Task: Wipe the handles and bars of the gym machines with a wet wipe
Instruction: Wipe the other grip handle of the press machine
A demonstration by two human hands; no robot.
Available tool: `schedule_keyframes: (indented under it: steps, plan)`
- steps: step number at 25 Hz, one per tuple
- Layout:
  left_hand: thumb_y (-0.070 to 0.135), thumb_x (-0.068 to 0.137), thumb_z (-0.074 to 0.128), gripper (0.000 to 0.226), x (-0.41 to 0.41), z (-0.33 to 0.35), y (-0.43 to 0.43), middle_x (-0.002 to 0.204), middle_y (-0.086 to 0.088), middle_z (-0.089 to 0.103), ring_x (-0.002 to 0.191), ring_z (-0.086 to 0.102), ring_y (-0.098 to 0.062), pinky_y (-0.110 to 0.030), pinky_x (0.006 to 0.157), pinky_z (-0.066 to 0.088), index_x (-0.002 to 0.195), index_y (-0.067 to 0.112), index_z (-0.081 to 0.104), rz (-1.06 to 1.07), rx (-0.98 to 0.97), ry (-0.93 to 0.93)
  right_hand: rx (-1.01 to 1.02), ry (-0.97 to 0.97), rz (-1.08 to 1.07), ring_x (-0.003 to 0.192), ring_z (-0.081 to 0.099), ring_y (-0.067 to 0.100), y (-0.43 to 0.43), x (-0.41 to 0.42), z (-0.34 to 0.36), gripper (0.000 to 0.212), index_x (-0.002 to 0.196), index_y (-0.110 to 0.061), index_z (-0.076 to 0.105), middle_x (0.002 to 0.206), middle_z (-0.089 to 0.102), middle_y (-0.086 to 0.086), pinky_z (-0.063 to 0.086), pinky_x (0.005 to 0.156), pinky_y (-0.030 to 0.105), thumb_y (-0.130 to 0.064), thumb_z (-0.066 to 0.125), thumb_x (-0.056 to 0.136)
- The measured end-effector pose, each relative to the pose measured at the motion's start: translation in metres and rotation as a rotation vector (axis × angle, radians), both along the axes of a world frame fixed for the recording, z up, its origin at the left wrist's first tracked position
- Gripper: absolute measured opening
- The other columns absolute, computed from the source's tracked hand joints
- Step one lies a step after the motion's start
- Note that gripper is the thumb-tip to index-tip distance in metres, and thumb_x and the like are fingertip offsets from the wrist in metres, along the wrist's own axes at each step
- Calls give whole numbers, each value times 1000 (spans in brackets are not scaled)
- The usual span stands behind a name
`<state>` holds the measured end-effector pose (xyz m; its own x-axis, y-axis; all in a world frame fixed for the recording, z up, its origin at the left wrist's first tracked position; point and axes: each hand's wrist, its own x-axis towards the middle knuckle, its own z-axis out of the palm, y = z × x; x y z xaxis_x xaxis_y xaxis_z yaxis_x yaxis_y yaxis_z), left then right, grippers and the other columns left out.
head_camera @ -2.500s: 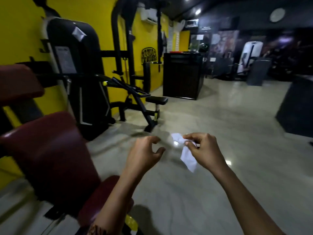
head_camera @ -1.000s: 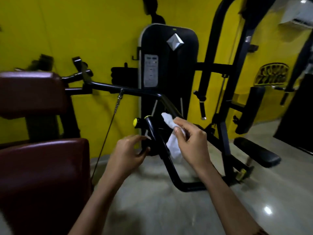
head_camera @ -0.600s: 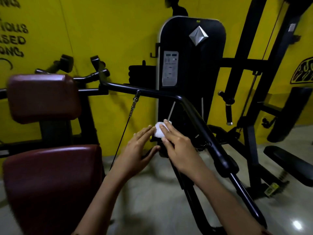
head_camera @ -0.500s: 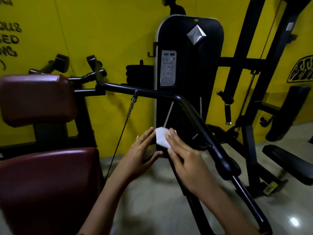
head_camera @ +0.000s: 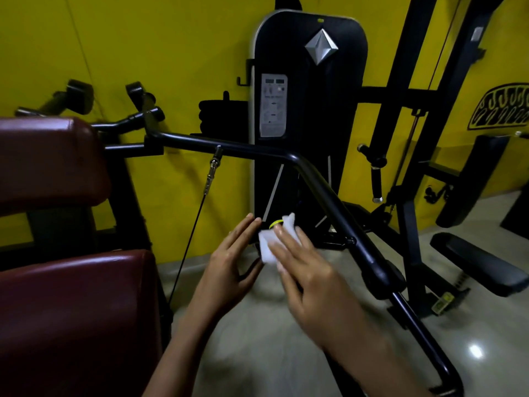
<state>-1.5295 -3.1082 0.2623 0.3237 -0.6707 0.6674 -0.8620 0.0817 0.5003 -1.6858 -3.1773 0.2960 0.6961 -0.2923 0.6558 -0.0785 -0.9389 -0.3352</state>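
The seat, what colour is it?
Dark red and shiny. The seat shows best at the left of the head view.

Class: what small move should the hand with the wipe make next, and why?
Probably slide the right hand down, dragging the wet wipe along the yellow-ringed handle: its flat fingers press the wipe at the ringed end; the left hand lies alongside.
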Motion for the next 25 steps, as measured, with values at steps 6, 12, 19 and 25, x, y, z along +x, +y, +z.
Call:
schedule_keyframes:
  steps: [6,12,19,25]
  plan:
    - [14,81,70,68,-1,2,1,147,7,34,130,38,-6,-17,103,33,138,27,35,55,12,-26,58,-276,0,115,57,8,10,-45,-28,28,110,-11,67,123,60,-1,44,94,17,-20,57,85]
    - [7,79,70,70,-6,5,2,146,7,33,131,39,-12,-28,104,35,139,24,37,66,33,30,757,-44,117,102,57,-8,-22,-2,19,24,113,-19,67,111,67,-11,46,89,17,-23,53,93]
    - [9,80,69,70,-5,3,-1,145,13,32,129,35,-1,-1,99,24,137,32,35,86,24,21,678,-214,-71,102,61,3,20,-65,-28,16,91,-52,65,103,66,-18,52,83,18,-43,67,77]
    - [3,77,71,69,-2,3,0,143,5,37,128,35,0,-3,101,26,136,22,41,50,-13,12,254,-171,-49,111,55,5,-5,0,8,31,107,-7,69,120,61,5,38,95,8,-23,64,80]
